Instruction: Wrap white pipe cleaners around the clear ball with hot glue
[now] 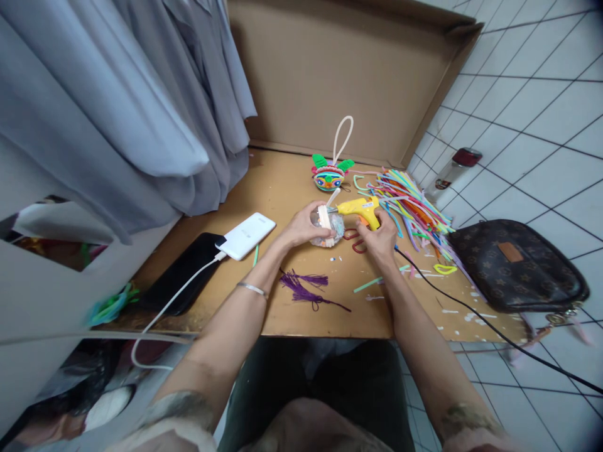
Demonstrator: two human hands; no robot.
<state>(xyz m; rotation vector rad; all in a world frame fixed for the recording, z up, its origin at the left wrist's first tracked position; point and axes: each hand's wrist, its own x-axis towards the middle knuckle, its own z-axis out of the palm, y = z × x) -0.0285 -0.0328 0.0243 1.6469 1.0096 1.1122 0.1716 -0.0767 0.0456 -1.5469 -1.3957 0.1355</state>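
My left hand [304,226] is closed around a clear round ball [335,235] with a pale strip across it and bits of colour inside. A short white strip [334,198] sticks up from its top. In my right hand [382,237] is a yellow hot glue gun [360,207], its nozzle pointing left at the upper part of the ball. Whether the nozzle touches the ball I cannot tell. Just behind stands a finished-looking colourful animal-face ornament [329,178] with green ears and a white loop. Red-handled scissors [357,241] lie partly hidden beside my right hand.
Purple tassels [308,285] lie near the table's front edge. To the right are a heap of coloured pipe cleaners [414,204], a brown patterned bag [518,267] and a black cord [452,296]. A white power bank [249,235] and a black phone [181,276] lie left. Cardboard [348,75] stands behind.
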